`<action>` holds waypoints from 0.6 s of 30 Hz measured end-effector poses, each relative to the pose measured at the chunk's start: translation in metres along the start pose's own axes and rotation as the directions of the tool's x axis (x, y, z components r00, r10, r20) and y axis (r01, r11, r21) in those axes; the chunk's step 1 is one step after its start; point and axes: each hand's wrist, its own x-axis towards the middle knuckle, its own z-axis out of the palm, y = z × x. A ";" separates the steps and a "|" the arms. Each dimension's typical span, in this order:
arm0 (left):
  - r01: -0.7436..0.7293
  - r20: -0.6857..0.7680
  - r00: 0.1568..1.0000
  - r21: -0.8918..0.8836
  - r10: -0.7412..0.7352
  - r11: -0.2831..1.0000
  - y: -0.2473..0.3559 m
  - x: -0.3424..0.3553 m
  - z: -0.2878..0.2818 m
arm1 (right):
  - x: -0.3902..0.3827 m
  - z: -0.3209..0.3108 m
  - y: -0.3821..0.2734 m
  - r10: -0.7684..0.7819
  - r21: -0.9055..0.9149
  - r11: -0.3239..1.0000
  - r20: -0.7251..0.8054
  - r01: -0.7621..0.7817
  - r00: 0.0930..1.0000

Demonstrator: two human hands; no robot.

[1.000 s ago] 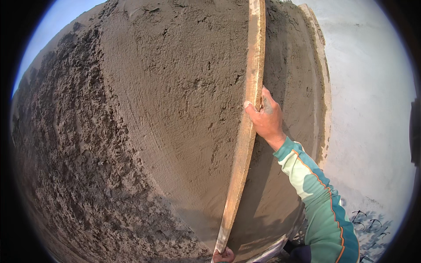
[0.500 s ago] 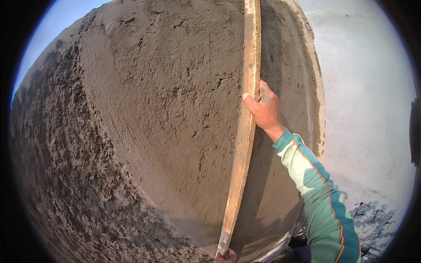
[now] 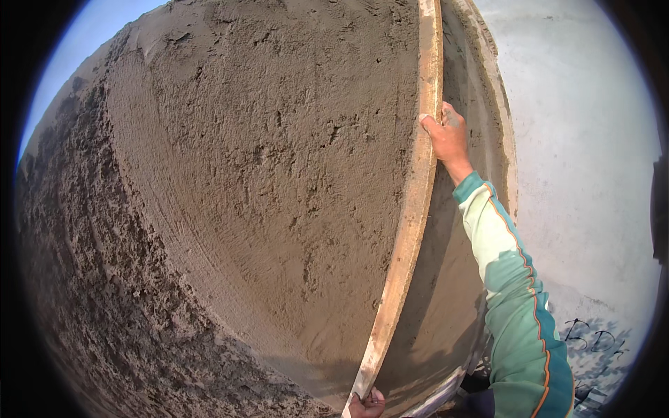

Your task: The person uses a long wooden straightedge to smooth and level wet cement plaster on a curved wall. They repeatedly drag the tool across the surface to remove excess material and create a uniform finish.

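Note:
A long wooden straightedge board stands nearly upright against a wall of wet grey-brown plaster. My right hand is closed round the board's right edge at its upper part, thumb across its face. Grey plaster is smeared on that hand. Low down in the picture, my left hand grips the board near its bottom end, partly cut off by the lower edge. The board's top runs out of view.
Rough, clumpy plaster covers the wall's left side, beside a smoother band. A pale smooth wall with dark scrawled marks stands at the right, past the plaster's edge. Sky shows at upper left.
Both hands have moved to the right with the board, its upper part shifting further. My right hand is also higher in the picture, and my left hand is slightly higher.

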 end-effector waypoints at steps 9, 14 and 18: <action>-0.058 -0.055 0.997 -0.023 0.056 0.998 0.000 0.011 -0.026 | -0.056 0.002 0.017 -0.008 -0.090 0.996 -0.011 0.007 1.000; 0.024 0.014 1.000 0.060 -0.025 0.998 -0.035 0.006 0.023 | 0.070 -0.028 0.021 0.020 -0.141 0.990 0.002 -0.019 1.000; 0.013 0.114 0.993 0.096 -0.024 0.995 -0.045 -0.004 0.054 | 0.110 -0.034 0.038 -0.040 -0.224 0.974 -0.076 0.022 0.996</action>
